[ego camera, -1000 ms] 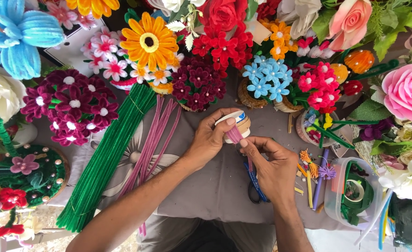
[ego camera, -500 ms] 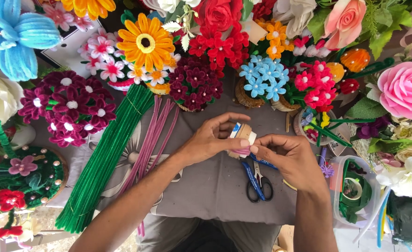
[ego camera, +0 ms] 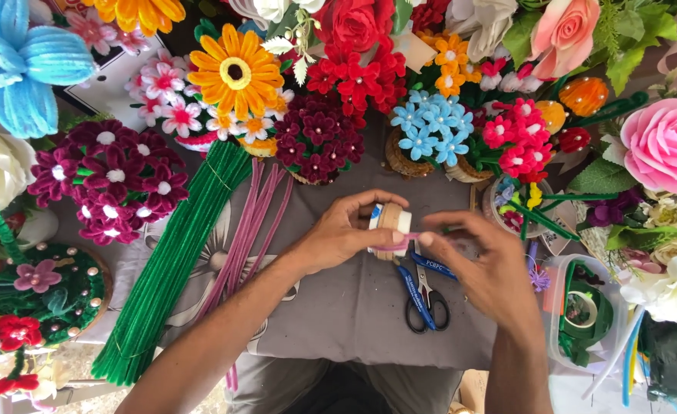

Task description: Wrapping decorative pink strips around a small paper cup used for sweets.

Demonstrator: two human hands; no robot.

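My left hand grips a small round roll, tan with a white and blue edge, above the grey cloth. My right hand pinches the end of a pink fuzzy stem that lies across the roll. Both hands meet at the middle of the view. Blue-handled scissors lie on the cloth just below them, partly under my right hand.
A bundle of green fuzzy stems and several pink ones lie to the left. Handmade flower bouquets ring the cloth on the far side and both flanks. A clear tub with green tape rolls sits at the right.
My right hand rose from the scissors to the roll and now pulls the pink stem out sideways. My left hand has turned the roll slightly.
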